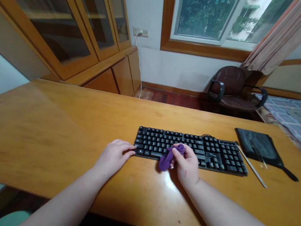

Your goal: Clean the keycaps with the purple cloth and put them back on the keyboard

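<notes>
A black keyboard (152,142) lies flat on the wooden table, its long side across my view. At its left end, my left hand (114,156) grips the near corner with thumb and fingertips. My right hand (188,166) is closed on a bunched purple cloth (166,160), pinched between thumb and fingers over the keyboard's front edge, right of the space bar. Part of the cloth hangs down past that edge. The cloth and my right hand cover some of the keys in the middle.
Right of the keyboard lie a thin white stick (254,171) and a black pouch (261,145) with a strap, thin clear-tipped tools on it. Beyond the wooden table (64,128) stand a brown office chair (229,80) and a glass-door cabinet (92,53).
</notes>
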Demonstrator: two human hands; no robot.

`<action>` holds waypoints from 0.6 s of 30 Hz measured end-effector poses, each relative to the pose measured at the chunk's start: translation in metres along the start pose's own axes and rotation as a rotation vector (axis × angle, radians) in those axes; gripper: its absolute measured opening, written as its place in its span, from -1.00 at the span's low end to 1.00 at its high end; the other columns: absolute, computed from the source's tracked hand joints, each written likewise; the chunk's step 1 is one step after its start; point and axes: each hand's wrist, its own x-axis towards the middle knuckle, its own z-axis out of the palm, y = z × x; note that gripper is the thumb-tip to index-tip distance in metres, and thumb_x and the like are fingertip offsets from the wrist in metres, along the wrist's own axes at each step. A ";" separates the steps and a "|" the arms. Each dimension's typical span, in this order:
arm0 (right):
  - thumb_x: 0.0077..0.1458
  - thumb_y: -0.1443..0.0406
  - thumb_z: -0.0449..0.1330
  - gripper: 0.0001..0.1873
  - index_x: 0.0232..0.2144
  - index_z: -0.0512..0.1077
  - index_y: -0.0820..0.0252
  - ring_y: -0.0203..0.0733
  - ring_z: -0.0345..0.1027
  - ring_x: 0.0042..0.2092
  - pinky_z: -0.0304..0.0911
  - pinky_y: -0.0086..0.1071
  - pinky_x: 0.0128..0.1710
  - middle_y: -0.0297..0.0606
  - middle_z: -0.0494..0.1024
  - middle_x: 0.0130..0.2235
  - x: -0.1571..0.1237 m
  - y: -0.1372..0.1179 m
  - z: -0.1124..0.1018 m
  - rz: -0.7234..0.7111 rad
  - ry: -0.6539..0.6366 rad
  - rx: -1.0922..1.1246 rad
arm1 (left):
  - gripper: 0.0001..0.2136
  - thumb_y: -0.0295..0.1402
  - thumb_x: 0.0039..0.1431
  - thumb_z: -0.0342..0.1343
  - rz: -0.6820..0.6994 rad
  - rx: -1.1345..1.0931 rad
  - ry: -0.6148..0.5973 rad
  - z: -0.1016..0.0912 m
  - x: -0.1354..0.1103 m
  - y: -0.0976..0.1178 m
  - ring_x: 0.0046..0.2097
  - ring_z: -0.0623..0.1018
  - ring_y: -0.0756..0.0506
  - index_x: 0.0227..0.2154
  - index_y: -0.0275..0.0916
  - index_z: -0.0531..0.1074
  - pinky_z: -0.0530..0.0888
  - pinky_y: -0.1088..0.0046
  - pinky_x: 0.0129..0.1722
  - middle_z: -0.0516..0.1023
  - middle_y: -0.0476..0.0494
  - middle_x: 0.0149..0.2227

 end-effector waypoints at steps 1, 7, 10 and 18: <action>-0.12 0.12 0.33 -0.68 -0.35 0.40 0.17 -0.33 0.23 -0.67 0.22 -0.43 -0.70 -0.43 0.42 -0.63 0.000 0.000 0.000 0.001 0.000 0.001 | -0.83 -0.26 0.11 0.12 0.011 0.013 0.005 0.000 0.000 0.001 -0.21 0.52 -0.16 -0.30 -0.13 0.58 0.42 0.26 -0.14 0.63 -0.10 -0.27; -0.12 0.13 0.33 -0.68 -0.35 0.40 0.17 -0.34 0.23 -0.67 0.22 -0.44 -0.70 -0.43 0.42 -0.63 0.000 0.001 0.000 0.007 -0.001 0.003 | -0.84 -0.24 0.12 0.11 0.086 0.141 0.018 0.000 -0.002 0.002 -0.25 0.52 -0.17 -0.33 -0.09 0.58 0.38 0.21 -0.13 0.64 -0.06 -0.30; -0.12 0.13 0.33 -0.68 -0.35 0.40 0.17 -0.33 0.24 -0.66 0.22 -0.44 -0.70 -0.42 0.43 -0.61 0.000 0.001 0.000 0.010 -0.004 0.006 | -0.84 -0.23 0.13 0.10 0.119 0.183 0.035 0.001 -0.005 0.002 -0.24 0.53 -0.17 -0.33 -0.07 0.58 0.34 0.14 -0.04 0.64 -0.06 -0.30; -0.10 0.14 0.32 -0.71 -0.35 0.41 0.16 -0.33 0.24 -0.66 0.21 -0.43 -0.70 -0.42 0.44 -0.61 0.001 0.002 0.001 0.000 -0.011 0.001 | -0.72 -0.41 0.19 -0.05 0.196 0.317 0.030 0.010 -0.021 0.024 -0.15 0.55 -0.25 -0.18 -0.24 0.55 0.31 0.05 0.02 0.60 -0.27 -0.16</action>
